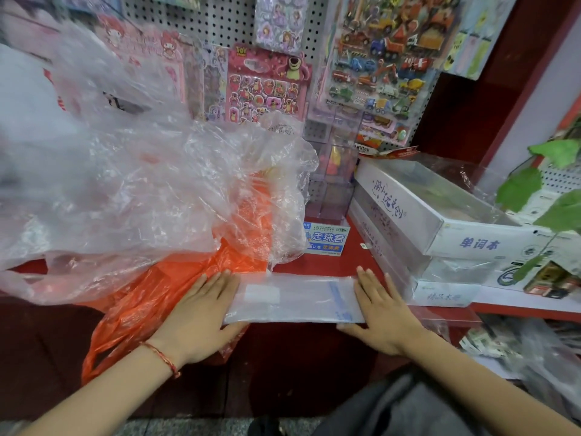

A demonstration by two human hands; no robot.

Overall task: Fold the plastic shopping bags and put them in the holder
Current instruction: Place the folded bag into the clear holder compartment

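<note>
A clear plastic bag [294,298], folded into a flat strip with a blue printed band, lies on the red counter [327,262]. My left hand [201,316] presses flat on the strip's left end with straight fingers. My right hand [382,313] presses flat on its right end. Under my left hand lies a crumpled orange bag [163,294]. A large heap of clear bags [141,184] fills the left side behind it. No holder is visible.
Stacked white boxes [440,221] stand close to the right of my right hand. A small blue-and-white box [325,240] sits behind the strip. Sticker sheets hang on the pegboard [267,86] at the back. Green leaves [540,190] reach in at far right.
</note>
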